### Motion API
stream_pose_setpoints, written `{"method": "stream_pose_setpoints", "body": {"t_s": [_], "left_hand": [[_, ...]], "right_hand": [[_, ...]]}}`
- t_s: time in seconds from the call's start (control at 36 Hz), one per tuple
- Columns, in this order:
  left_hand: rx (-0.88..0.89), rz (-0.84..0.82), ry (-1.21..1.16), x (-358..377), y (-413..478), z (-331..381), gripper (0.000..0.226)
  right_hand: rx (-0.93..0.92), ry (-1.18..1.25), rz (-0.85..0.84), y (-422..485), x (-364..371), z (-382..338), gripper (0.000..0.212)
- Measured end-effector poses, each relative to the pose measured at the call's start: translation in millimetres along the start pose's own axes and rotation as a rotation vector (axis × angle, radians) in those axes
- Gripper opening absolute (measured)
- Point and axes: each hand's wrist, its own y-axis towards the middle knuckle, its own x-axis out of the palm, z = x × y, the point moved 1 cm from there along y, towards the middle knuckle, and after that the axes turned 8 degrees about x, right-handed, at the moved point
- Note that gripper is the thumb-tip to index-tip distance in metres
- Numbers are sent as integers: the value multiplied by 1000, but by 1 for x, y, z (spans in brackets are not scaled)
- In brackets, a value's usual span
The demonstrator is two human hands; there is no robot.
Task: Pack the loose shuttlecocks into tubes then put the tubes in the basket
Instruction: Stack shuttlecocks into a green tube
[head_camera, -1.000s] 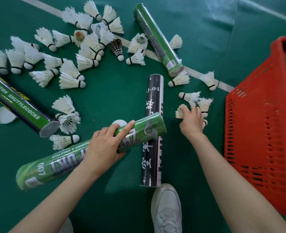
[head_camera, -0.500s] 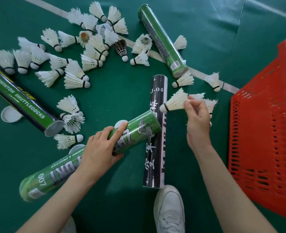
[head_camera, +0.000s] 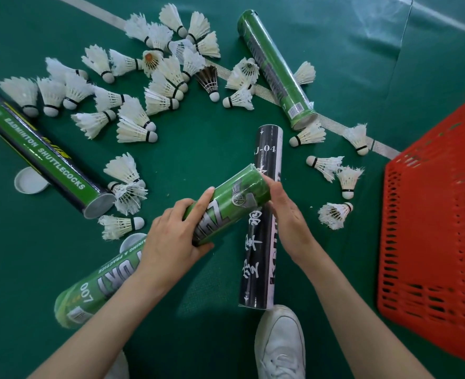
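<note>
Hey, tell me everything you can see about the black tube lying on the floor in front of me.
The black tube is a long glossy cylinder, printed with J-04 and white characters. It lies flat on the green floor, pointing away from the white shoe at its near end. The green tube held in the left hand crosses above its middle. Whether its ends are capped is unclear.
</note>
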Motion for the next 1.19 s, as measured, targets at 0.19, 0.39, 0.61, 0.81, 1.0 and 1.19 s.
{"method": "stream_pose_setpoints", "body": {"t_s": [0.19,0.39,0.61,0.81,1.0,1.19], "left_hand": [[-1,-121,59,3,19,11,106],[4,-152,87,7,33,12,104],[-15,-211,87,14,35,11,104],[-44,-204,67,13,36,5,105],[-83,-180,62,8,29,-2,106],[-88,-114,1,-1,15,-2,105]], "right_hand": [[114,-27,422,35,-41,10,30],[402,-135,706,86,-105,27,47],[453,161,631,106,-126,36,55],[257,193,820,89,-106,26,35],[-7,142,687,47,-59,-1,7],[41,241,449,19,-27,-5,5]]}}
